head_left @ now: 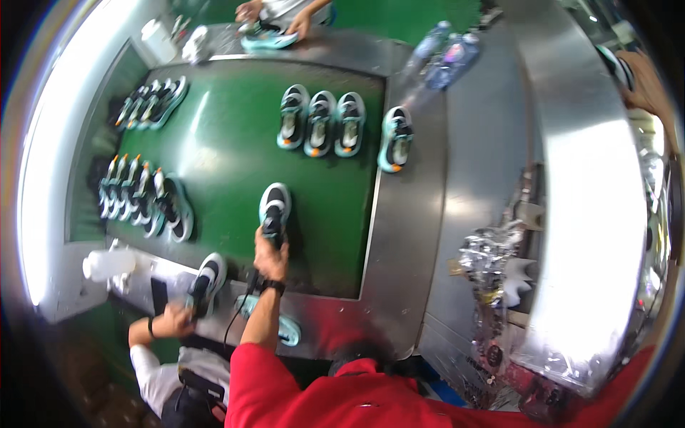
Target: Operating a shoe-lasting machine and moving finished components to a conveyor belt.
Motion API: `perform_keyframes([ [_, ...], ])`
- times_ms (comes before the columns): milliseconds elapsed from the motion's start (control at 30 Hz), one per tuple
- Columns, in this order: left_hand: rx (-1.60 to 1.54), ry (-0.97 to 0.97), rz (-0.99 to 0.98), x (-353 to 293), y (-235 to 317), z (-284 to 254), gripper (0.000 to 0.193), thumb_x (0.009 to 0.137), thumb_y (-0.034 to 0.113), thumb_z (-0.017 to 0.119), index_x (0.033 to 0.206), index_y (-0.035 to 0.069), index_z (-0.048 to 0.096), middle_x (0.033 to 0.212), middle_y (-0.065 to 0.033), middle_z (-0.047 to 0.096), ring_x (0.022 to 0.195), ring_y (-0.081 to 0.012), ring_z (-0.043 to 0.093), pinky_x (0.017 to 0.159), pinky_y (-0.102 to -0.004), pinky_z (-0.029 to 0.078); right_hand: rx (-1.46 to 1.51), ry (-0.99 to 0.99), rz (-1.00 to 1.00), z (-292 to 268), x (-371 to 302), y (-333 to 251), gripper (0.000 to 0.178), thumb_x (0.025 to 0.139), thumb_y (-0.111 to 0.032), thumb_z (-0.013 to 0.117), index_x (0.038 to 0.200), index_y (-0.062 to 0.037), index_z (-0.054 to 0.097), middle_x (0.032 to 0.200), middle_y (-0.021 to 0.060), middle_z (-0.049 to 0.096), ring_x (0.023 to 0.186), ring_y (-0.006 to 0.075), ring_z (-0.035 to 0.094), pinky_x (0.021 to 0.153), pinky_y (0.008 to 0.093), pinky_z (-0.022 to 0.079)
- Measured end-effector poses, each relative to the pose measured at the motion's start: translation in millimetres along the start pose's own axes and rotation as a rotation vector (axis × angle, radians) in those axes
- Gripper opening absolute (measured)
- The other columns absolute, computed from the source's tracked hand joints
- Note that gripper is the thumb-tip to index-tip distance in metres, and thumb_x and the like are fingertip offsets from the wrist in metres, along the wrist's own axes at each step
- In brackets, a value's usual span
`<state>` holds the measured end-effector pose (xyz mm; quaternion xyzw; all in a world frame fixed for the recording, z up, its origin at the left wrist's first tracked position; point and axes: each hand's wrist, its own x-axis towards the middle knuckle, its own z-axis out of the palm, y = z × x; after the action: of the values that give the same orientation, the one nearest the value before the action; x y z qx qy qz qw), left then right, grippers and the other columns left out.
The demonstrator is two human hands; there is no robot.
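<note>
My left hand (272,258), with a dark band at the wrist, is closed round the heel end of a black, white and teal sneaker (275,205). That sneaker points away from me over the green work surface (228,171). Far out to the right, my right hand (642,84) is closed on another sneaker (615,65), only partly in view at the picture's rim. Beneath my left forearm a light teal shoe part (287,329) lies on the metal edge; the arm covers some of it.
Three sneakers (321,125) stand side by side ahead, and a single sneaker (396,139) rests on the metal border. Two rows of sneakers (146,196) line the left side. Co-workers' hands (175,319) hold shoes at lower left and far side. Bottles (453,60) stand behind.
</note>
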<state>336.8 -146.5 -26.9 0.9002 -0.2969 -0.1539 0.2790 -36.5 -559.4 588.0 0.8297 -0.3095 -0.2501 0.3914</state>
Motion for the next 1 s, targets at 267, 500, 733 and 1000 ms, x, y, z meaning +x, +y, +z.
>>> perform_keyframes([
  [267, 0.011, -0.075, 0.011, 3.7, -11.8, -16.2, 0.072, 0.072, 0.018, 0.075, 0.136, 0.016, 0.044, 0.127, -0.0113, 0.058, 0.109, -0.0362, 0.061, 0.090, -0.0475, 0.049, 0.294, 0.299, 0.216, 30.2, -114.5, -22.3, 0.045, 0.057, -0.025, 0.074, 0.094, -0.0055, 0.057, 0.083, 0.0161, 0.062, 0.081, 0.0359, 0.061, 0.069, 0.0449, 0.047],
  [500, -0.317, -0.364, 0.644, -89.3, 79.3, -45.9, 0.065, 0.086, 0.019, 0.069, 0.139, -0.004, 0.038, 0.144, -0.0229, 0.037, 0.131, -0.0335, 0.039, 0.103, -0.0506, 0.038, 0.786, 0.145, 1.056, -122.5, -314.0, -52.8, 0.048, 0.073, -0.021, 0.076, 0.113, -0.0001, 0.062, 0.083, 0.0120, 0.067, 0.081, 0.0191, 0.067, 0.072, 0.0308, 0.052],
  [733, -0.940, -2.007, 0.445, -360.4, 262.2, -163.1, 0.078, 0.090, 0.034, 0.068, 0.143, -0.009, 0.030, 0.140, -0.0280, 0.044, 0.127, -0.0406, 0.048, 0.107, -0.0494, 0.039, 0.636, 0.653, 0.947, -173.2, -535.4, -190.5, 0.062, 0.061, -0.034, 0.084, 0.103, 0.0047, 0.061, 0.091, 0.0214, 0.067, 0.080, 0.0245, 0.067, 0.072, 0.0367, 0.052],
  [1000, -1.027, -2.290, 0.818, -588.6, 297.2, -200.8, 0.078, 0.081, 0.020, 0.074, 0.143, -0.001, 0.032, 0.128, -0.0109, 0.052, 0.115, -0.0208, 0.053, 0.099, -0.0330, 0.041, 1.008, 0.475, 1.780, -232.9, -696.5, -408.1, 0.068, 0.068, -0.035, 0.079, 0.119, 0.0039, 0.055, 0.079, 0.0225, 0.066, 0.071, 0.0407, 0.066, 0.067, 0.0405, 0.052],
])
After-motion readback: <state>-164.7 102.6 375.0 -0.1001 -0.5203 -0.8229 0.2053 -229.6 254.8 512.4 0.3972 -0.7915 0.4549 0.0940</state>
